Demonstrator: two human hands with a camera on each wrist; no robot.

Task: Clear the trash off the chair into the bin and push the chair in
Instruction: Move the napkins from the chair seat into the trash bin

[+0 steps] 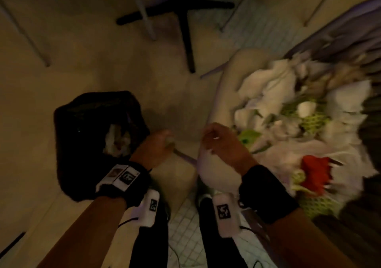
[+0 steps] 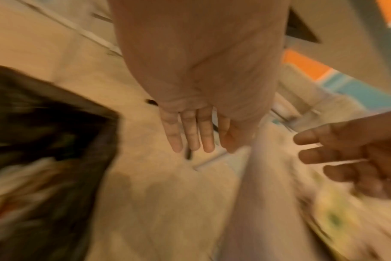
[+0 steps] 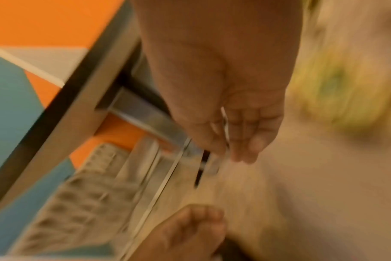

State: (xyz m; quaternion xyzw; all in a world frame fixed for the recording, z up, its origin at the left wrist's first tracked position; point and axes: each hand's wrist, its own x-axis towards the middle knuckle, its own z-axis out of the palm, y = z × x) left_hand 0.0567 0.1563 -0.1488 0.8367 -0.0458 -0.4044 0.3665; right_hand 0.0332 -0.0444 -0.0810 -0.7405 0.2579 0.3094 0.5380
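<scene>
We read the heap of white crumpled paper and green netting trash [image 1: 288, 123] on the chair as just right of our right hand [image 1: 222, 144] | black mesh bin [image 1: 92, 135] just left of our left hand [image 1: 156, 144] | right hand nearer the heap | both hands empty, fingers loosely extended in the wrist views (head view blurred).
</scene>
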